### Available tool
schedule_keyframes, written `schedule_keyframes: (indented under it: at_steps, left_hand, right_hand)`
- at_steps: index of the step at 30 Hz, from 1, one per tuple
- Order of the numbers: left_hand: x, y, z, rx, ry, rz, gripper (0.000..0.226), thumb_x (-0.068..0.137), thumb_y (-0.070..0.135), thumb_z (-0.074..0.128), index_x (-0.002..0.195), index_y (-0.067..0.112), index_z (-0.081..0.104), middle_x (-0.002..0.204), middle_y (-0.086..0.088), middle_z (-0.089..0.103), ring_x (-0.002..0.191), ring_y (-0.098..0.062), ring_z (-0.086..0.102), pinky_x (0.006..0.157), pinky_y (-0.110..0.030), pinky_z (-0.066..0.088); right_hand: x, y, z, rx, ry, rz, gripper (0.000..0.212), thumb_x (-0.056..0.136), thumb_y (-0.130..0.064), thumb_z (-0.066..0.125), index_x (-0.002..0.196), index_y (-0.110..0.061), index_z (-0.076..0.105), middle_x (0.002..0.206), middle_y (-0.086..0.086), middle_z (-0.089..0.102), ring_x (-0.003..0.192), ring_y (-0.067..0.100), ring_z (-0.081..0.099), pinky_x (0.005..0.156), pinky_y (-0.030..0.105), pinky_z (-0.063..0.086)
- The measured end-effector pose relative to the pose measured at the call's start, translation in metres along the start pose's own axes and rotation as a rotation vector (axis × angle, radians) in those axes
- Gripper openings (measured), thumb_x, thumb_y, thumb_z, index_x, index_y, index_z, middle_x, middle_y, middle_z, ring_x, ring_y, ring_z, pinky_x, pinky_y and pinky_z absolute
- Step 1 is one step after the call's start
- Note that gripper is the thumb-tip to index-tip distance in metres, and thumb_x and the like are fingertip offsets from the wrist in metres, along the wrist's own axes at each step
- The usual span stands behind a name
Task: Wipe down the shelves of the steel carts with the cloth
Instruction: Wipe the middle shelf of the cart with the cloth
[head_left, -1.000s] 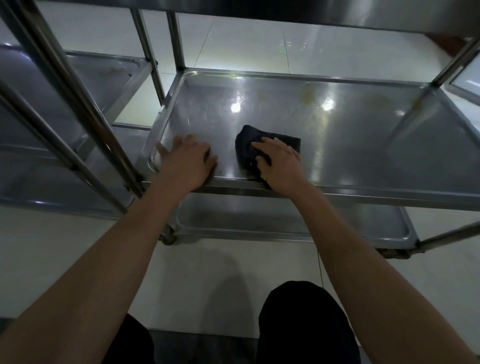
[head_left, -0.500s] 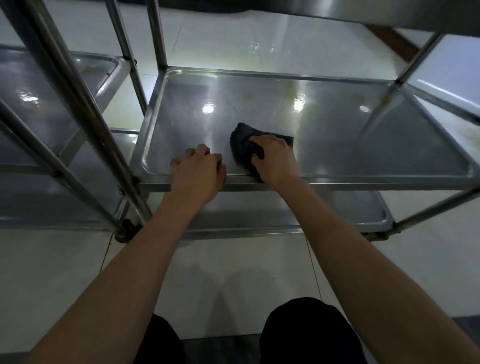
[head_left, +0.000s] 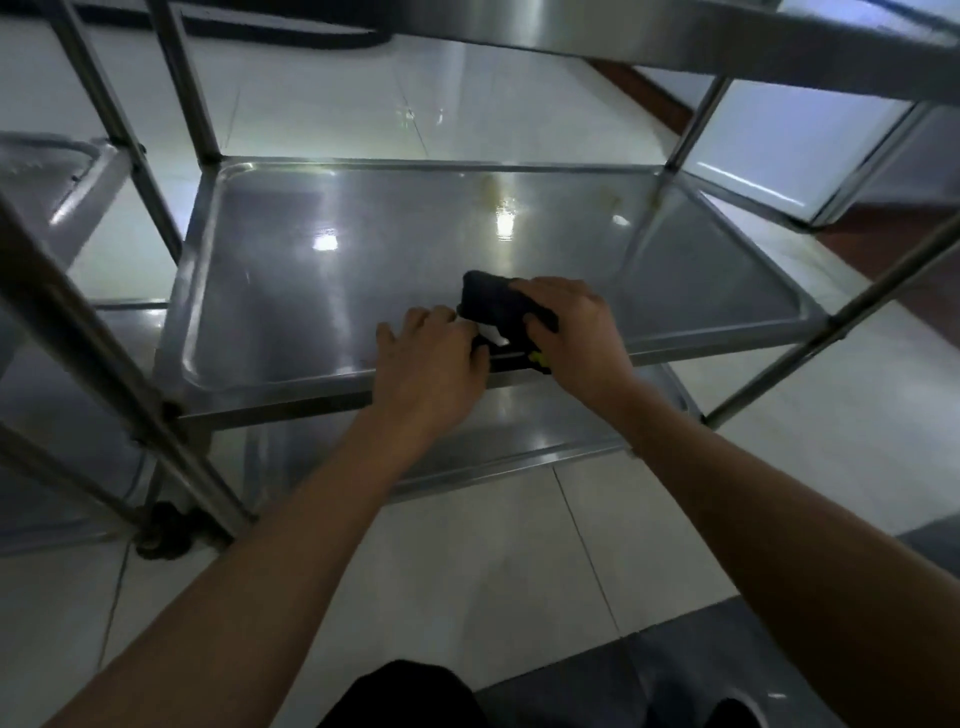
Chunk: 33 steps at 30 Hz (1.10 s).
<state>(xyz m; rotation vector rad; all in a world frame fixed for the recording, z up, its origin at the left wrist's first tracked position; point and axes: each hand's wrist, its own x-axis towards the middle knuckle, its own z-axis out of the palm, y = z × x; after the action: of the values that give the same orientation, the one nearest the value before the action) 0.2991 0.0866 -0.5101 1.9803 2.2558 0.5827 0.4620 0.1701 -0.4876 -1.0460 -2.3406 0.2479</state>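
Compared with half a second back, the cloth (head_left: 501, 306) is seen bunched up and partly lifted at the near edge of the middle shelf (head_left: 415, 249); earlier it was pressed flat under the right hand (head_left: 576, 338). The left hand (head_left: 431, 364) has been moved in from the shelf lip until its fingertips touch the cloth. A refold or regrip is judged likely, so wiping looks paused.

Right-hand fingers are curled over the cloth, gripping it. Left-hand fingers are bent at the cloth's left edge (an actual pinch cannot be told).

The cloth is dark and thickly wadded, with a small white patch and a yellow-green bit showing underneath. Brownish stains (head_left: 493, 187) are left near the shelf's far edge, well apart from the cloth.
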Motion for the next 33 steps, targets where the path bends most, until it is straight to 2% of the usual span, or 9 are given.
schedule_keyframes:
  at_steps: [4, 8, 11, 13, 15, 19, 26, 30, 33]
  left_hand:
    - [0.025, 0.051, 0.026, -0.014, 0.015, 0.035, 0.033, 0.103, 0.034, 0.038, 0.119, 0.025, 0.066, 0.120, 0.002, 0.059, 0.119, -0.023, 0.048, 0.107, -0.052, 0.036]
    - [0.053, 0.092, 0.047, 0.005, 0.025, 0.021, 0.028, 0.100, 0.029, 0.044, 0.111, 0.023, 0.069, 0.115, 0.000, 0.062, 0.112, -0.025, 0.053, 0.100, -0.048, 0.042]
    - [0.075, 0.116, 0.055, -0.018, 0.065, -0.017, 0.016, 0.098, 0.025, 0.051, 0.095, 0.022, 0.067, 0.110, -0.002, 0.064, 0.108, -0.026, 0.057, 0.100, -0.052, 0.044]
    - [0.089, 0.130, 0.058, -0.035, 0.079, -0.070, 0.024, 0.098, 0.022, 0.055, 0.117, 0.019, 0.071, 0.124, -0.006, 0.065, 0.118, -0.029, 0.056, 0.108, -0.054, 0.040]
    - [0.100, 0.142, 0.060, -0.016, 0.086, -0.137, 0.034, 0.099, 0.023, 0.056, 0.131, 0.019, 0.065, 0.134, -0.006, 0.062, 0.125, -0.029, 0.053, 0.111, -0.052, 0.037]
    - [0.113, 0.160, 0.070, 0.070, 0.035, -0.224, 0.038, 0.096, 0.020, 0.059, 0.134, 0.020, 0.063, 0.139, -0.004, 0.059, 0.131, -0.027, 0.048, 0.111, -0.046, 0.034]
    - [0.103, 0.157, 0.102, 0.127, 0.271, -0.184, 0.024, 0.098, 0.021, 0.050, 0.104, 0.011, 0.071, 0.115, -0.008, 0.067, 0.113, -0.033, 0.056, 0.096, -0.046, 0.041]
    - [0.101, 0.152, 0.102, 0.093, 0.356, -0.175, 0.035, 0.096, 0.025, 0.042, 0.115, 0.011, 0.068, 0.117, -0.009, 0.066, 0.115, -0.032, 0.056, 0.100, -0.052, 0.041]
    - [0.098, 0.145, 0.092, 0.231, 0.246, -0.229, 0.026, 0.095, 0.024, 0.048, 0.109, 0.020, 0.068, 0.115, -0.002, 0.064, 0.107, -0.027, 0.057, 0.096, -0.047, 0.040]
  right_hand:
    - [-0.009, 0.065, -0.028, 0.037, 0.077, 0.033, 0.036, 0.093, 0.001, 0.056, 0.126, -0.006, 0.066, 0.115, 0.012, 0.069, 0.107, 0.027, 0.063, 0.097, 0.040, 0.050]
    - [-0.011, 0.128, -0.049, 0.112, 0.079, 0.111, 0.034, 0.098, -0.006, 0.056, 0.130, -0.011, 0.064, 0.122, 0.006, 0.067, 0.113, 0.016, 0.061, 0.103, 0.029, 0.047]
    - [0.006, 0.166, -0.056, 0.177, 0.048, 0.154, 0.033, 0.098, -0.008, 0.057, 0.130, -0.009, 0.063, 0.124, 0.006, 0.066, 0.110, 0.011, 0.059, 0.094, 0.003, 0.037]
    - [0.023, 0.183, -0.061, 0.239, -0.015, 0.165, 0.033, 0.098, -0.007, 0.058, 0.131, -0.006, 0.062, 0.123, 0.009, 0.066, 0.110, 0.014, 0.060, 0.089, 0.000, 0.034]
    - [0.031, 0.193, -0.068, 0.244, -0.049, 0.127, 0.035, 0.098, -0.007, 0.060, 0.133, -0.007, 0.062, 0.128, 0.009, 0.064, 0.116, 0.016, 0.058, 0.095, 0.005, 0.034]
    - [0.025, 0.207, -0.076, 0.239, -0.085, 0.065, 0.041, 0.094, -0.008, 0.063, 0.135, -0.014, 0.061, 0.133, 0.008, 0.061, 0.123, 0.023, 0.054, 0.105, 0.024, 0.038]
    - [0.011, 0.222, -0.051, 0.185, -0.099, 0.001, 0.042, 0.089, -0.020, 0.068, 0.131, -0.018, 0.065, 0.128, 0.006, 0.063, 0.117, 0.027, 0.050, 0.103, 0.039, 0.043]
    - [0.014, 0.222, -0.033, 0.014, -0.137, -0.049, 0.047, 0.094, -0.037, 0.054, 0.140, -0.028, 0.053, 0.146, -0.001, 0.052, 0.133, 0.022, 0.045, 0.110, 0.040, 0.029]
    - [0.017, 0.217, -0.031, -0.034, -0.232, -0.061, 0.049, 0.101, -0.042, 0.044, 0.149, -0.031, 0.041, 0.158, 0.002, 0.039, 0.144, 0.023, 0.035, 0.119, 0.044, 0.023]
